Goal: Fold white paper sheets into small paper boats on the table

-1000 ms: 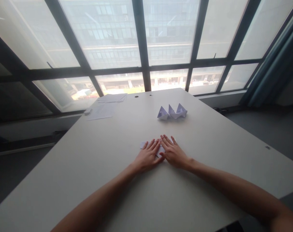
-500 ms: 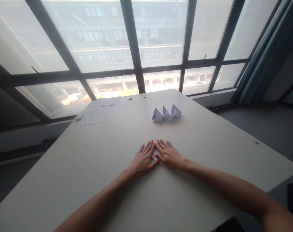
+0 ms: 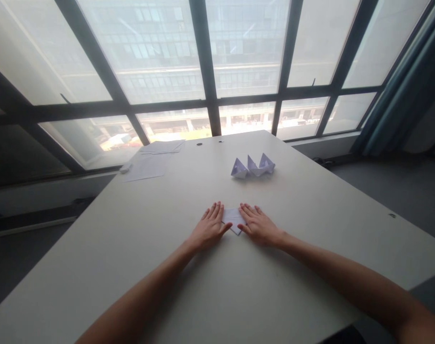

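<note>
A wide window (image 3: 248,52) with dark frames fills the far side, a blue curtain (image 3: 396,91) hanging at its right. Up against it stands a white table (image 3: 181,196). Loose sheets of paper (image 3: 144,169) lie near its far left corner, beside a small white object (image 3: 125,167) too blurred to name. Right of centre, beyond the hands, stands a row of folded paper boats (image 3: 239,169) showing three peaks.

In the middle of the table, just short of the boats, the left hand (image 3: 209,229) and right hand (image 3: 259,227) lie palm down with fingers extended. Neither is clenched or grasping; each rests flat on one side of a small folded paper (image 3: 233,217), which lies flat between and partly under them, a point towards the person.

Half a second ago the hands nearly met over its middle; now they are apart, and the paper's centre shows, with a crease across it. That spreading looks like smoothing outward, pressing the folds flat; how sharp they are cannot be told.
</note>
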`<state>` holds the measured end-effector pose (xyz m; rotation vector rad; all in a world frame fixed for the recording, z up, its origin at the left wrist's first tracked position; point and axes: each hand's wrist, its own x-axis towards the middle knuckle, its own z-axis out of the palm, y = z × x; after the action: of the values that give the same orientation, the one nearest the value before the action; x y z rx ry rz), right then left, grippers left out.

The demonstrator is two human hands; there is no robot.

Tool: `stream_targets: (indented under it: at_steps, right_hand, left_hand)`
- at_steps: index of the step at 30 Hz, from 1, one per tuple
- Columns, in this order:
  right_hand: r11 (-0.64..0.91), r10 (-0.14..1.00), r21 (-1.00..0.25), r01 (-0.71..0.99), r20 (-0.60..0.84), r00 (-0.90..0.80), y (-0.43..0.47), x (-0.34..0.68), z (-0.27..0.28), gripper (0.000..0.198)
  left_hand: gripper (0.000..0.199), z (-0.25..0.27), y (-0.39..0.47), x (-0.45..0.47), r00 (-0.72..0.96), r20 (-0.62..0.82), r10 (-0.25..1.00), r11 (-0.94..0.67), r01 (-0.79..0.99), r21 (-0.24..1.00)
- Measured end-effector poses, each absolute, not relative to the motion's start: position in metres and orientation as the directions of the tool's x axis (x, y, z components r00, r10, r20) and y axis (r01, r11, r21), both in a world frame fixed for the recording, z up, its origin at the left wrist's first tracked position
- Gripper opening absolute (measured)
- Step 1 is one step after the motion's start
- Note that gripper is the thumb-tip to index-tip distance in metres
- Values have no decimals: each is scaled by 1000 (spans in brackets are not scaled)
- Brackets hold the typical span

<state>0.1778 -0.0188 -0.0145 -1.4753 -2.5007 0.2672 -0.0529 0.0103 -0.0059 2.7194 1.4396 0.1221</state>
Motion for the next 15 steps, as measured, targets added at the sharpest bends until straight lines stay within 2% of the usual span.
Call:
stream_targets:
  at_steps: [11,15]
  right_hand:
    - [439,897,-264,859,64,-438,-11,190,-11,68]
    - [451,890,-277,848,78,-448,-10,193,-11,66]
  left_hand:
    - [85,-9,8,-50,525,55,850,-528,844,97]
    - [78,-13,9,-52,535,100,839,-543,833,108]
